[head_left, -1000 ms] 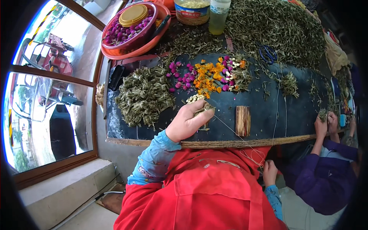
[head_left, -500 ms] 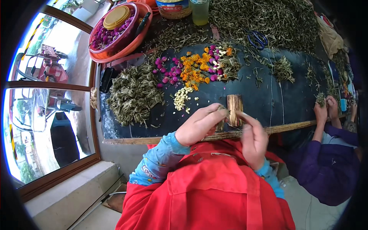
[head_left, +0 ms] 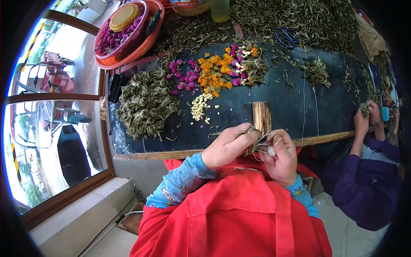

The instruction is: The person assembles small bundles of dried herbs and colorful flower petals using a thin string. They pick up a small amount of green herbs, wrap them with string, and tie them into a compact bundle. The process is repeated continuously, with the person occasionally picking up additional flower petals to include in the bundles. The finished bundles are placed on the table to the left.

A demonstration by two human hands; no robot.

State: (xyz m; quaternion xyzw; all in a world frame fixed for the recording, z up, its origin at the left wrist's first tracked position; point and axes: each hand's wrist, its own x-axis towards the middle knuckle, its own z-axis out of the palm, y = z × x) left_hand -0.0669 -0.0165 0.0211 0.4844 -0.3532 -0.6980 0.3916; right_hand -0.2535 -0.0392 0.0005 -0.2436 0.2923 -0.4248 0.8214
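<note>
From where I stand: left hand (head_left: 231,144) clamped on a small dried-leaf bundle (head_left: 253,148), thumb and fingers pressing from the side, probably so the stems stay together against any tug. Right hand (head_left: 280,159) pinches pale string (head_left: 268,134) right beside it, fingers together, loops showing between the two hands. Something white shows by the right thumb; can't tell what. Bundle is held over the near edge of the counter (head_left: 284,107), close to the body, likely for a steadier grip.

Short wooden block (head_left: 261,116) just beyond the hands, apparently kept within easy reach; standing or lying, can't tell. Finished-looking bundles heaped as a pile (head_left: 146,107) at left, seemingly out of the working space. White buds (head_left: 199,107), magenta globe flowers (head_left: 187,80) and orange blossoms (head_left: 212,70) sit in separate clusters, presumably so each kind is quick to pick. Blue-handled scissors (head_left: 287,37) lie at the far side by the loose dried leaves (head_left: 299,21), perhaps parked clear of the hands. Co-worker's hands (head_left: 363,123), far right, hold another bunch.
</note>
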